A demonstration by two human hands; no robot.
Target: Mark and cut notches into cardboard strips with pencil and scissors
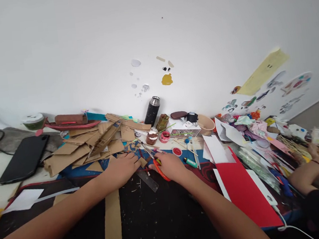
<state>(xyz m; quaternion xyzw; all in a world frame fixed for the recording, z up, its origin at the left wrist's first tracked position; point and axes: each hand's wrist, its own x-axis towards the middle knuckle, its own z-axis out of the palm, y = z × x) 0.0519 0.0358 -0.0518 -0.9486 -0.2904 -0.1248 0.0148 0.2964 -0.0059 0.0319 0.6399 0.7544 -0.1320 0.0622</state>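
Observation:
My right hand [167, 165] is closed round the orange handles of a pair of scissors [160, 170], whose blades point up and to the left. Beside it, my left hand [126, 167] rests at the near edge of the cardboard scraps [93, 143]; its fingertips are too small to show whether they hold anything. A small tan piece [143, 162] lies between the two hands. Just below them is a clear ruler [148, 181] on the black mat [165, 218].
A black flask [152, 111], paint jars [152, 136] and a wooden bowl [206, 124] stand near the wall. Left lies a black phone [24, 158]; right, red card [244, 192] and craft clutter. Another person's arm [312, 173] is at the far right.

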